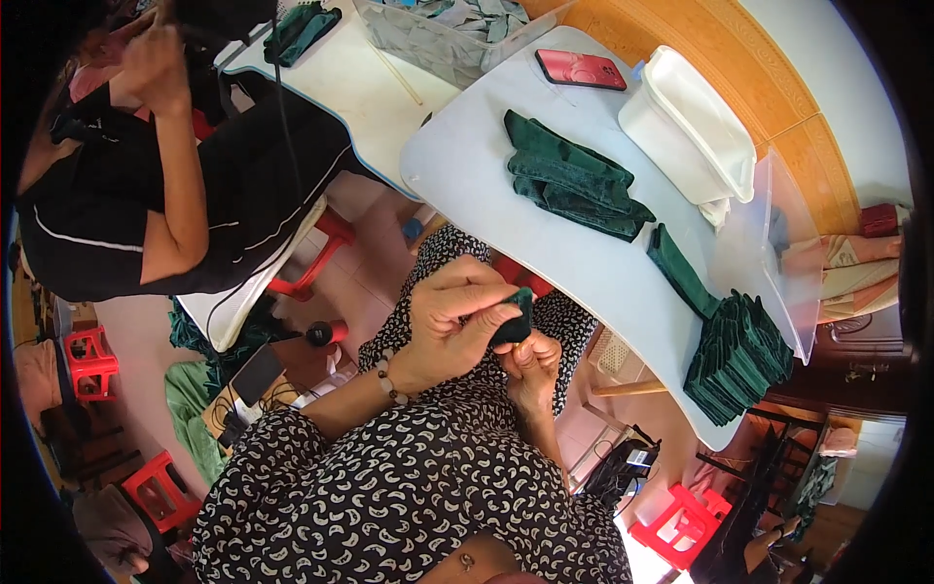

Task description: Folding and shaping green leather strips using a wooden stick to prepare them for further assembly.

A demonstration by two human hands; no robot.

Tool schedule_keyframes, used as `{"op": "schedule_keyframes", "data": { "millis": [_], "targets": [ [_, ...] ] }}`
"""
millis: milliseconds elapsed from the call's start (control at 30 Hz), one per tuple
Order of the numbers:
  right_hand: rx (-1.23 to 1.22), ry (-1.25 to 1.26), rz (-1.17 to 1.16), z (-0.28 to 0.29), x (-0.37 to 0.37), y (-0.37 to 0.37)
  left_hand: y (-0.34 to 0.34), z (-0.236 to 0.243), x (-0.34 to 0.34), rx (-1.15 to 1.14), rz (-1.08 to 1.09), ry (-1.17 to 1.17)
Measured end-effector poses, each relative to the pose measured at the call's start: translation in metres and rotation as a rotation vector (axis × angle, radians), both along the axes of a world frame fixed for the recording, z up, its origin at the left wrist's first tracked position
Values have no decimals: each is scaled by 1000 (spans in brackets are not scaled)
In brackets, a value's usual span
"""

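Over my lap, my left hand (449, 326) pinches a small dark green velvet piece (516, 319) between thumb and fingers. Just below it, the fingers of my right hand (534, 370) are closed against the lower edge of the same piece. Whether a smaller item sits in the right fingertips is too small to see. On the white table in front lies a loose pile of green velvet pieces (574, 180). A single long green velvet strip (679, 271) lies to its right, touching a neat stack of folded green velvet pieces (739, 358) near the table's right end.
The white table (467, 146) also bears a red phone (582, 70) and a white plastic tub (681, 122). A clear bin of grey-green cloth (438, 39) stands at the back. At left sits a person in black (175, 185). Red stools (684, 526) stand on the floor.
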State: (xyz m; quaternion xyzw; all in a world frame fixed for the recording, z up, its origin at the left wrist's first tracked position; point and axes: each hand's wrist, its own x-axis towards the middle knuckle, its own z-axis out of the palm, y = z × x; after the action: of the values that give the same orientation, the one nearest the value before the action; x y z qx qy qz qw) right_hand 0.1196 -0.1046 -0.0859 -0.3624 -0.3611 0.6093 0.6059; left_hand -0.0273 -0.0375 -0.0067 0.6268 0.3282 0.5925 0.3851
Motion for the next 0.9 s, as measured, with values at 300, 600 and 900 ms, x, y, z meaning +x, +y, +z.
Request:
{"op": "schedule_keyframes", "data": {
  "millis": [300,600,900],
  "targets": [
    [45,-130,-86,7,12,1,7,7,-13,-114,-242,-176],
    [4,-175,-30,10,12,-2,7,16,-16,-235,-254,-171],
    [-36,-1,10,2,11,-1,6,9,-17,-212,-272,-108]
  ]
}}
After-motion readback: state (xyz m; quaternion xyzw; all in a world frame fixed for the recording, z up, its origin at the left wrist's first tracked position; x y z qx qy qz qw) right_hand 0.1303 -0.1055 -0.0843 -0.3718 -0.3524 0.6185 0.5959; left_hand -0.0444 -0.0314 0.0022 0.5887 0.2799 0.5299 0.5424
